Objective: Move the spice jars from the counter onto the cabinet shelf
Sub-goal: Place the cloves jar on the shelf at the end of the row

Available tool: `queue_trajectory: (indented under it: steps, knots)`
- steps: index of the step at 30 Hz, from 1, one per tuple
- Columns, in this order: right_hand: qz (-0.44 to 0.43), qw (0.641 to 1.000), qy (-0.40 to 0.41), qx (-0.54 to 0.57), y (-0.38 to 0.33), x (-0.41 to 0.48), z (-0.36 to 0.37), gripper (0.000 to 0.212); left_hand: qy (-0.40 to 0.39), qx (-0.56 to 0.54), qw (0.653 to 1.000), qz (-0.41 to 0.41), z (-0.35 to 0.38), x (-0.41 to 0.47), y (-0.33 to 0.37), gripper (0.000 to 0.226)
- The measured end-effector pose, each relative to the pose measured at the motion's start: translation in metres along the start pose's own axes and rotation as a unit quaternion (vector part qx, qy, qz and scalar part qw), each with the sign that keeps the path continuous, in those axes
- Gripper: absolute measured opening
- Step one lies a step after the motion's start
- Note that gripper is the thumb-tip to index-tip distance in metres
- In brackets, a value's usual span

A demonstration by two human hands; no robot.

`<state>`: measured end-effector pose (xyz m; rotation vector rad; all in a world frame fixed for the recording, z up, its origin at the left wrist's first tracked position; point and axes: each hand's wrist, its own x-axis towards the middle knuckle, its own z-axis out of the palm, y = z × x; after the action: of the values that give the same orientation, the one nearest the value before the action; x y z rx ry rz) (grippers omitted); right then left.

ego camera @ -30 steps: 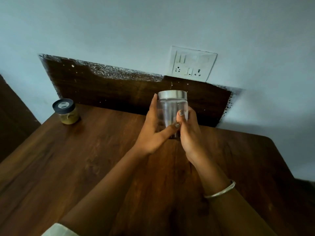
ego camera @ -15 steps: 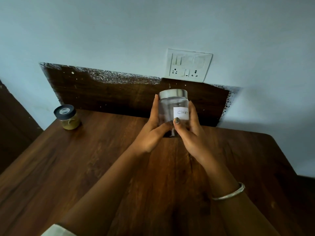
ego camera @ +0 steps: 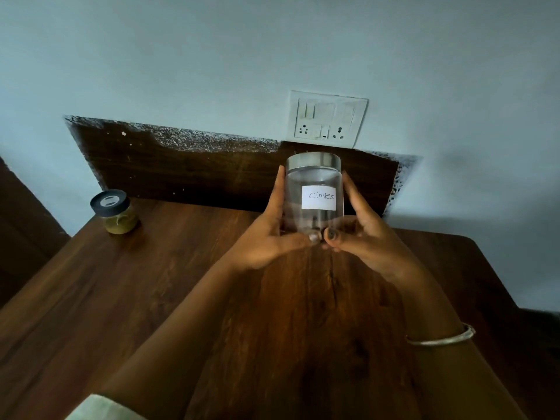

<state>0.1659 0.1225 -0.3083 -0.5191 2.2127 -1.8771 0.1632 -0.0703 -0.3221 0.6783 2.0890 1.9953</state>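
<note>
Dark wooden table (ego camera: 151,298) fills the lower frame, under a pale blue wall (ego camera: 212,56) with a white switch plate (ego camera: 328,119). At centre I see the clear glass jar with a silver lid (ego camera: 313,180), labelled "Cloves", upright and clasped between the left hand (ego camera: 266,237) and the right hand (ego camera: 360,237), thumbs meeting at its base. At the left of the frame, a small black-lidded jar of yellowish powder (ego camera: 115,213) stands on the table, well apart.

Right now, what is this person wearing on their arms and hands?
A thin silver-coloured bangle circles the wrist of the right hand. The arm of the left hand is bare up to a pale sleeve. Both thumbnails carry dark, partly worn polish. No gloves.
</note>
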Motion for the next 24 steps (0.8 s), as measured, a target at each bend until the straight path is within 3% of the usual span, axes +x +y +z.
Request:
queue_trajectory:
  steps: [3, 8, 18, 24]
  knots:
    - [0.0, 1.0, 0.015, -0.02, 0.002, 0.0, -0.001, 0.122, -0.011, 0.049, 0.999, -0.002, -0.001, 0.0, 0.003, 0.122]
    - [-0.01, 0.999, 0.027, -0.043, 0.004, -0.003, -0.004, 0.117, 0.014, 0.115, 0.993, 0.005, 0.002, 0.001, 0.004, 0.122]
    - [-0.02, 0.998, 0.033, -0.041, 0.003, -0.008, -0.007, 0.114, 0.017, 0.112, 0.993, 0.023, 0.008, 0.001, 0.002, 0.122]
    - [-0.038, 0.992, 0.102, -0.066, -0.001, -0.014, -0.016, 0.114, 0.025, 0.145, 0.987, 0.064, 0.018, 0.011, 0.008, 0.113]
